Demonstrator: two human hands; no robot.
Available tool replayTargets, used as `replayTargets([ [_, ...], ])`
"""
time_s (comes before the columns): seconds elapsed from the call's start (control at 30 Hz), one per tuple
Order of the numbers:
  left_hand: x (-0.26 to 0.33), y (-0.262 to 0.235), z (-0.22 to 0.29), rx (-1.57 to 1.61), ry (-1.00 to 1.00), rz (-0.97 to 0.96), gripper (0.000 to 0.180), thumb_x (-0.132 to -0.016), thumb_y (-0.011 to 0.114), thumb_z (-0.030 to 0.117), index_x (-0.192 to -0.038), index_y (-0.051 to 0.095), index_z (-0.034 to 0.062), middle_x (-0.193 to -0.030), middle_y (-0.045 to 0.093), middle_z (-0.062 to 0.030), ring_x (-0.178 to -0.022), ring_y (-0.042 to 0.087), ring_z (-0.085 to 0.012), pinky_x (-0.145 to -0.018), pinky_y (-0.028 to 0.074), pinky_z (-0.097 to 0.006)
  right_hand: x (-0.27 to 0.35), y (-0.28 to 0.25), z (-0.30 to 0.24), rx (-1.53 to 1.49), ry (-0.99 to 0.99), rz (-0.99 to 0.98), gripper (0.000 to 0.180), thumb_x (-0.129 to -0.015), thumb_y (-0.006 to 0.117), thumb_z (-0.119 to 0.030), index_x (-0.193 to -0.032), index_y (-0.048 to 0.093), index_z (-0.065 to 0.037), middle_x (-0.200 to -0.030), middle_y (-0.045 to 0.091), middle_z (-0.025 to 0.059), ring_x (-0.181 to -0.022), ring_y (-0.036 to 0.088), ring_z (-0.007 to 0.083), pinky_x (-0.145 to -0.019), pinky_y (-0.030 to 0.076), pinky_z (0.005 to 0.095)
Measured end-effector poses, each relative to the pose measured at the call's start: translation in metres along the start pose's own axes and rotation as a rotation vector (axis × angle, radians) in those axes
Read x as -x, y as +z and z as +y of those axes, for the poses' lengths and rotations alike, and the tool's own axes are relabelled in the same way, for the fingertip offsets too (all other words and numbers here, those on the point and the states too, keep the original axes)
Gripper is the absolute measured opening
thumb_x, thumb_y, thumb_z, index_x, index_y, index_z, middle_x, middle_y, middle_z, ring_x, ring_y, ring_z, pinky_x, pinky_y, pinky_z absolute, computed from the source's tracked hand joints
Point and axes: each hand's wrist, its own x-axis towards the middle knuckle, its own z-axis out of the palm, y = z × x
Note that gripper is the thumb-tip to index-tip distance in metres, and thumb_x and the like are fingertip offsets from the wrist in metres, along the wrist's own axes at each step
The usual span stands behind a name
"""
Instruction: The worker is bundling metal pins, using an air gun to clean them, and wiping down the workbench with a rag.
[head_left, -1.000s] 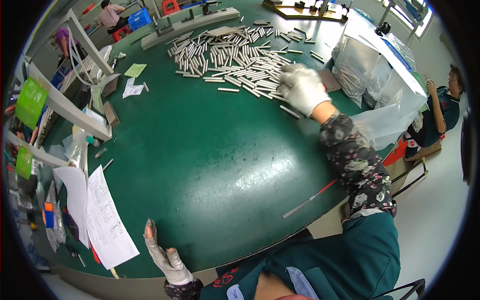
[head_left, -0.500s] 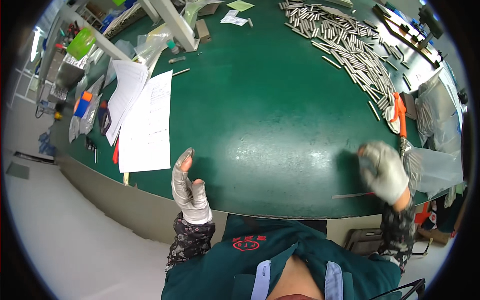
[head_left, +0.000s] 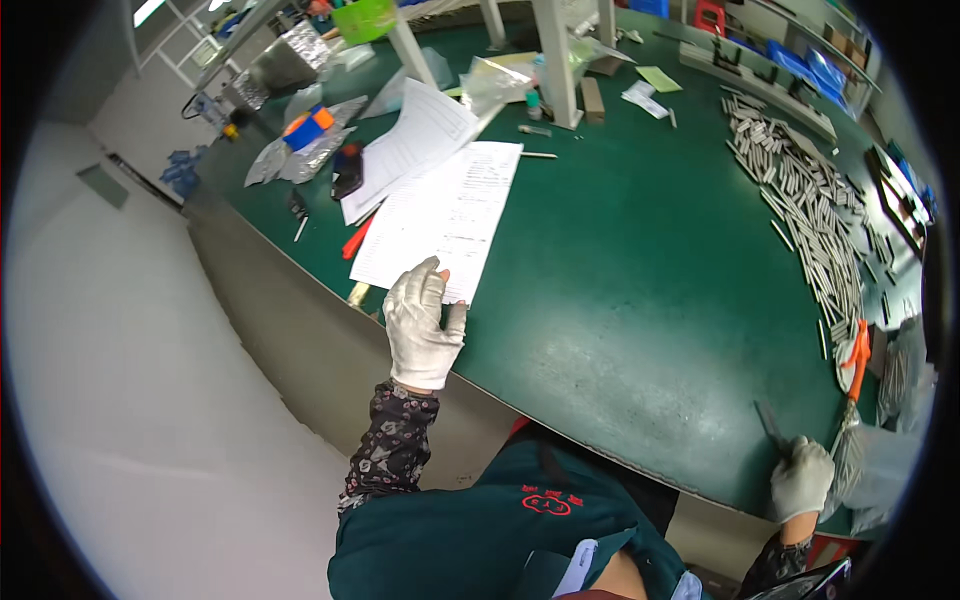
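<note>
My left hand, in a whitish glove with bare thumb and finger tips, hovers at or rests on the lower edge of a printed paper sheet; whether it touches is hard to tell. Its fingers are slightly bent, thumb apart, with nothing in them. At the near right table edge, my gloved right hand is closed round one end of a thin grey strip, which points up and to the left. The end inside the fist is hidden. Beyond that hand lies an orange-handled tool.
Many short metal pins form a long pile at the right. Clear plastic bags lie beside my right hand. Left of the sheets sit a dark object, a red-handled item and an orange-blue roll. A white post stands at the back.
The view has swung left. My left hand has moved from the table edge to the sheet. My right hand has picked up the thin strip that lay on the table.
</note>
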Motion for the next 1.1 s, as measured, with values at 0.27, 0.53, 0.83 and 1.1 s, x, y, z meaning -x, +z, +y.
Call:
replayTargets([
  [0.27,-0.005,0.021,-0.066,-0.448,-0.130,-0.367,0.068,-0.084,0.043,0.053,-0.131,0.039,0.0041,-0.137,0.036,-0.0128,-0.131,0.026,-0.0284,-0.106,0.011,-0.053,-0.004,0.029,0.006,0.021,0.127,0.122,0.011,-0.069,0.058,-0.009,-0.075,0.049,-0.005,-0.071,0.053,0.0124,-0.071,0.056,0.0312,-0.062,0.045,0.0416],
  [0.53,-0.018,0.032,-0.103,-0.417,-0.227,-0.494,0.068,-0.085,0.039,0.056,-0.133,0.037,0.0073,-0.142,0.030,-0.0099,-0.133,0.023,-0.0256,-0.107,0.009,-0.055,-0.003,0.031,0.009,-0.069,0.158,0.143,0.010,-0.071,0.056,-0.004,-0.080,0.052,-0.003,-0.076,0.055,0.0145,-0.075,0.056,0.0342,-0.065,0.045,0.0427],
  [0.83,-0.027,0.023,-0.154,-0.379,-0.305,-0.513,0.062,-0.088,0.040,0.050,-0.133,0.037,0.0086,-0.142,0.029,-0.0074,-0.134,0.021,-0.0249,-0.106,0.008,-0.055,-0.003,0.033,0.005,-0.025,0.201,0.140,0.013,-0.070,0.055,-0.004,-0.082,0.052,-0.002,-0.077,0.054,0.0147,-0.076,0.055,0.0343,-0.066,0.045,0.0426],
  [1.1,-0.030,0.018,-0.174,-0.375,-0.318,-0.443,0.056,-0.087,0.046,0.044,-0.129,0.042,0.0070,-0.140,0.034,-0.0085,-0.131,0.027,-0.0274,-0.106,0.011,-0.054,-0.007,0.029,0.003,-0.022,0.215,0.138,0.010,-0.071,0.055,-0.005,-0.079,0.051,-0.003,-0.075,0.054,0.0144,-0.075,0.056,0.0331,-0.066,0.045,0.0420],
])
